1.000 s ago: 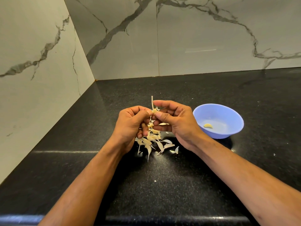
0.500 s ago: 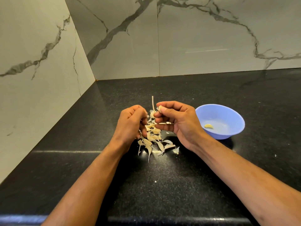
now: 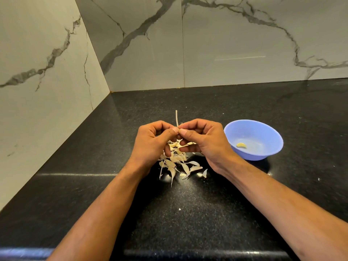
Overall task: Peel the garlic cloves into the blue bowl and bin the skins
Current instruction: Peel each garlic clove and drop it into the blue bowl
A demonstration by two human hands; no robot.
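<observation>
A small pale garlic piece with a thin upright stalk (image 3: 176,118) is pinched between the thumbs and forefingers of the left hand (image 3: 154,142) and the right hand (image 3: 204,141), above a heap of dry cream garlic skins (image 3: 177,163) near the middle of the black speckled stone countertop (image 3: 188,213). The round blue plastic bowl (image 3: 263,134), toward the right edge, holds 1 peeled yellowish clove (image 3: 241,145).

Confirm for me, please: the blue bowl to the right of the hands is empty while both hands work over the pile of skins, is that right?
Not quite. In the head view the blue bowl holds one peeled garlic clove. The rest stands: it sits right of the left hand and right hand, working over the pile of skins.
</observation>
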